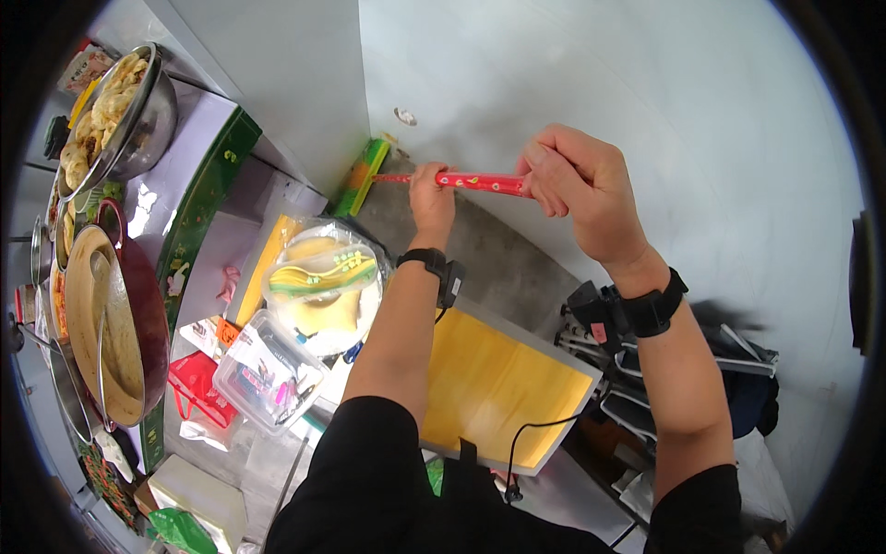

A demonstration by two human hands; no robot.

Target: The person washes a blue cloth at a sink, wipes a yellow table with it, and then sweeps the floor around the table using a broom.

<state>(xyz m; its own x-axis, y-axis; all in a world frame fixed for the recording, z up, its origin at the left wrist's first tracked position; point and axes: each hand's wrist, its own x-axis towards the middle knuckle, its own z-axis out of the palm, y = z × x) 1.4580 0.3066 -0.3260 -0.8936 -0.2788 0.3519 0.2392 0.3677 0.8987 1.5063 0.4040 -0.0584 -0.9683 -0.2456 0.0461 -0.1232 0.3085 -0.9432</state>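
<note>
Both hands grip the red patterned handle (pixel 481 182) of a broom. My right hand (pixel 585 183) holds its upper end, with the fingers curled round it. Lower down the shaft, my left hand (pixel 432 201) is closed around it. The green and orange broom head (pixel 363 178) rests in the corner where two pale walls meet the grey floor (pixel 477 239). Its bristles are partly out of sight. Each wrist wears a black strap with a small device.
Left is a counter (pixel 201 124) with a steel bowl of food (pixel 149 104) and a dark red pot (pixel 149 311). Below stand a clear plastic box (pixel 235 377) and lidded container (pixel 322 273). A yellow-topped table (pixel 498 381) is close before me; folded chairs (pixel 630 408) lean right.
</note>
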